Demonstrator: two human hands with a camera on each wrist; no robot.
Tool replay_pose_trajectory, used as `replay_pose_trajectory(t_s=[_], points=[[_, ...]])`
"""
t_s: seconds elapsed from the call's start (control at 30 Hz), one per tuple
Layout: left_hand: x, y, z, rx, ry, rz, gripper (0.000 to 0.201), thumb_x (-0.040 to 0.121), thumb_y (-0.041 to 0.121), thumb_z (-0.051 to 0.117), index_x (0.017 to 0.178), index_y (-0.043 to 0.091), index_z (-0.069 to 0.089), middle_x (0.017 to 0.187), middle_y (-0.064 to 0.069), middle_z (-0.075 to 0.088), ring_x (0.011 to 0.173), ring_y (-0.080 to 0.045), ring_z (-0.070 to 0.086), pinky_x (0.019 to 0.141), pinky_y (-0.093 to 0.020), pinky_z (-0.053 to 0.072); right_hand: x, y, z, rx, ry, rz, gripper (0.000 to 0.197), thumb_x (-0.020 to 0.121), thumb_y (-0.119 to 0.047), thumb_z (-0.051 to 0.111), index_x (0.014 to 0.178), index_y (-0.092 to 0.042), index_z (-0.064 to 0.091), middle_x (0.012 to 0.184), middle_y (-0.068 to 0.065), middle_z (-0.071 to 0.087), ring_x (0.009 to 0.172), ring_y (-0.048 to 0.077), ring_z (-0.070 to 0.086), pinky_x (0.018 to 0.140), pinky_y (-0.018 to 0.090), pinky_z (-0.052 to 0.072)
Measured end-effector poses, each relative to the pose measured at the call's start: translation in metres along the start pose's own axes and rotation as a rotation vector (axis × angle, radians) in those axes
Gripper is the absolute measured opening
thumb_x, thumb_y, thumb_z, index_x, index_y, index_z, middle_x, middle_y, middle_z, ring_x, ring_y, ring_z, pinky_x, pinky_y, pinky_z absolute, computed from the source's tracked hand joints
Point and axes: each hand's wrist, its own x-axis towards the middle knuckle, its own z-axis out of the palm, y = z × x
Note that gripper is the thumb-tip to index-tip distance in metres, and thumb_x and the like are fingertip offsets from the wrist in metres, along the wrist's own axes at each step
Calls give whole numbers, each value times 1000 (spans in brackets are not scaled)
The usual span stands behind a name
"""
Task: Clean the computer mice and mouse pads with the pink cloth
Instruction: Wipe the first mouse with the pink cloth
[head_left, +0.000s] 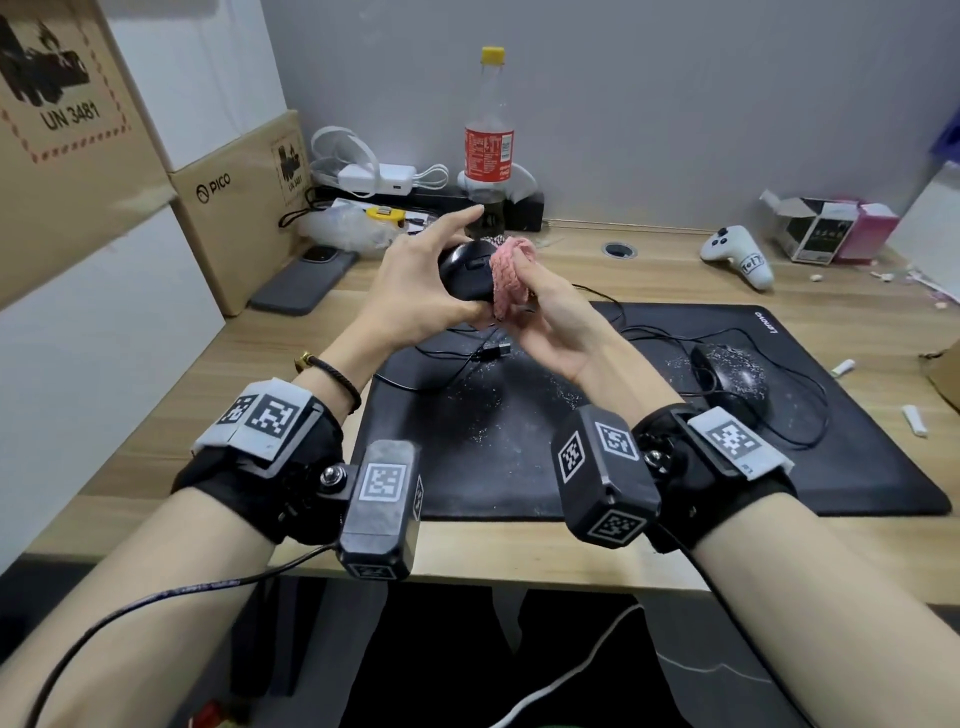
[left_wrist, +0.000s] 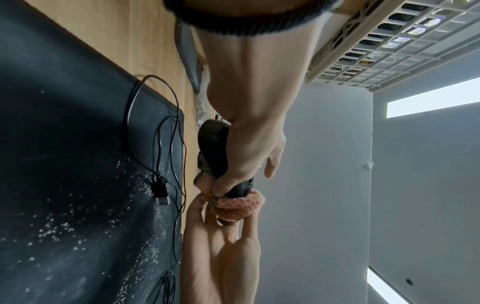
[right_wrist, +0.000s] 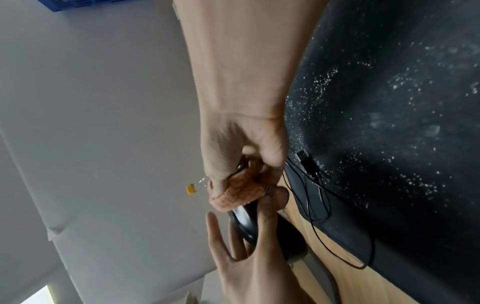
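- Mice number two: one black mouse (head_left: 464, 270) held above the far edge of the mouse pad (head_left: 649, 467), a second mouse (head_left: 737, 376) lying dusty at its right.
- Left hand (head_left: 415, 291) grips the held mouse, forefinger pointing out; right hand (head_left: 550, 317) pinches the pink cloth (head_left: 511, 275) against it.
- Left wrist view alone shows the USB plug (left_wrist: 160, 190) lying on the speckled pad.
- Its long axis I cannot tell.

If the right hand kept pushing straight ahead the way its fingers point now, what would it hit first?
The black mouse: the right hand presses the pink cloth against it, held by the left hand. Beyond, probably the cola bottle, though depth is unclear.
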Motion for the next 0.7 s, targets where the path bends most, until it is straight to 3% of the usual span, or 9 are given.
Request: replay_pose_trajectory(t_s=[0.1,0.17,0.2,0.27,0.33,0.37,0.5,0.63,0.7], points=[[-5,0,5,49,-20,38,90,54,26,80,138,26,48,110,13,65,107,-5,59,104,-39,42,6,6,2,-47,9,115,48,100,-45,40,139,-17,46,131,17,60,96,28,64,80,43,57],[-8,-1,9,51,-30,34,89,56,24,82,138,25,48,107,17,61,99,16,49,103,-28,38,8,6,6,-19,58,156,48,101,-45,37,136,-14,48,130,19,60,98,30,66,73,44,59],[-9,-3,11,66,-30,35,89,57,22,84,138,26,47,108,16,60,95,21,44,100,-22,35,11,6,7,-25,110,154,47,102,-43,38,134,-10,50,128,20,61,99,31,67,67,43,60],[-10,-6,14,86,-37,35,92,58,26,86,140,29,43,115,13,63,99,11,44,97,-22,34,16,7,11,-91,223,142,45,98,-36,49,129,-3,55,124,23,63,100,34,69,63,43,58],[-10,-8,14,69,-37,25,97,56,34,87,141,35,40,115,12,66,109,-12,51,102,-31,39,23,9,9,-164,294,147,48,91,-34,57,125,-1,59,122,24,64,98,36,70,67,45,58],[-10,-8,14,53,-35,27,99,54,36,88,141,36,39,114,12,66,110,-15,55,103,-34,41,23,9,9,-172,311,149,48,89,-37,59,123,-2,60,120,23,66,97,36,70,68,45,58],[-8,-6,9,-6,-31,57,98,56,24,89,142,26,42,110,15,66,106,-1,60,102,-23,43,24,9,14,-41,292,144,56,96,-52,45,122,-5,59,112,19,69,92,30,71,71,41,60],[-8,-13,3,-2,-14,-2,93,58,18,85,140,30,43,111,9,67,104,-5,61,92,-10,42,19,11,28,-4,177,192,58,97,-61,29,118,-14,57,98,11,67,76,22,64,60,28,50],[-9,-18,-2,12,-10,-47,92,60,19,83,141,33,42,113,8,67,105,-5,61,89,-7,41,14,10,31,-2,84,193,49,96,-55,33,115,-17,57,101,10,63,74,21,58,61,27,42]])
